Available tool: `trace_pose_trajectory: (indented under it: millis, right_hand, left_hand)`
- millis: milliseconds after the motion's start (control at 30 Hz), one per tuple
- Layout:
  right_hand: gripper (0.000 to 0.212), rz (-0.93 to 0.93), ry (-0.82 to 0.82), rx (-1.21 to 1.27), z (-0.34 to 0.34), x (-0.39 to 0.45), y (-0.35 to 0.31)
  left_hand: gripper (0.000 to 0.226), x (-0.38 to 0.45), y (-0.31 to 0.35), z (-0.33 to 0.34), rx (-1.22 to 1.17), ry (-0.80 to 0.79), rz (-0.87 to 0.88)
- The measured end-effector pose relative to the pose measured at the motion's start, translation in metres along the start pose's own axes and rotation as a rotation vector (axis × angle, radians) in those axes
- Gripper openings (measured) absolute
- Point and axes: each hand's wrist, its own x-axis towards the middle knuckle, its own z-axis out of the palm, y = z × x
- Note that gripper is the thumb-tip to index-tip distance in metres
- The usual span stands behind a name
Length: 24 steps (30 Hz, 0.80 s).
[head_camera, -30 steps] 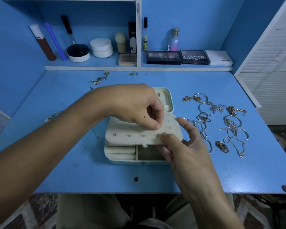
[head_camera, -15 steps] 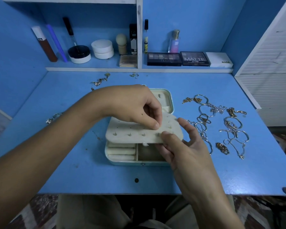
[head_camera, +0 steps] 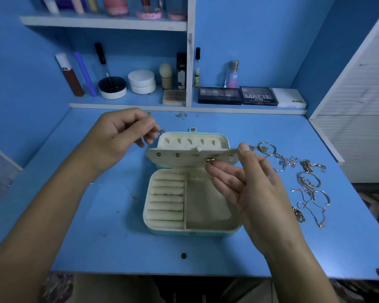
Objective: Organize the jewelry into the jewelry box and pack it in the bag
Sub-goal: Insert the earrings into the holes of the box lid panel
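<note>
An open pale green jewelry box [head_camera: 235,229] lies on the blue desk, with cream ring rolls at its left and a bare compartment at its right. Its cream earring flap [head_camera: 179,159] is lifted up, showing several earring studs. My right hand [head_camera: 247,184] pinches the flap's right end, thumb on top, fingers under it. My left hand [head_camera: 120,138] hovers left of the box lid and pinches a small star-shaped earring [head_camera: 161,132]. Gold and silver bracelets and chains [head_camera: 309,182] lie in a heap right of the box.
A few small jewelry pieces [head_camera: 181,115] lie at the back of the desk. The low shelf holds makeup palettes [head_camera: 219,95], jars, brushes and a perfume bottle [head_camera: 232,74]. A white slatted panel [head_camera: 359,106] stands at the right. No bag is in view.
The earring flap has swung up from lying over the base, uncovering the ring rolls and compartment. My left hand left the flap and now holds a star earring beside the lid.
</note>
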Motion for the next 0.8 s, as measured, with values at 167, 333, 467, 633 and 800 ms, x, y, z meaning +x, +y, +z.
trace_pose_trajectory:
  millis: [167,333,467,633,800]
  right_hand:
    - [0.027,-0.028,-0.011,-0.051,0.002,0.015,-0.008]
    - [0.028,-0.064,-0.010,-0.219,0.000,0.029,-0.016]
    - [0.026,-0.130,0.018,-0.421,-0.003,0.042,-0.024]
    - [0.033,-0.321,0.100,-0.770,-0.012,0.066,-0.029]
    - [0.013,-0.425,0.023,-0.761,-0.010,0.094,-0.027]
  left_hand:
    - [0.025,-0.010,-0.012,-0.004,-0.057,0.106,-0.028]
    - [0.012,-0.009,-0.015,-0.002,-0.050,0.144,-0.031]
    - [0.022,-0.002,-0.023,0.003,-0.015,0.164,-0.057]
    - [0.025,0.008,-0.034,0.010,0.016,0.178,-0.053]
    - [0.027,0.015,-0.047,0.017,0.041,0.204,-0.074]
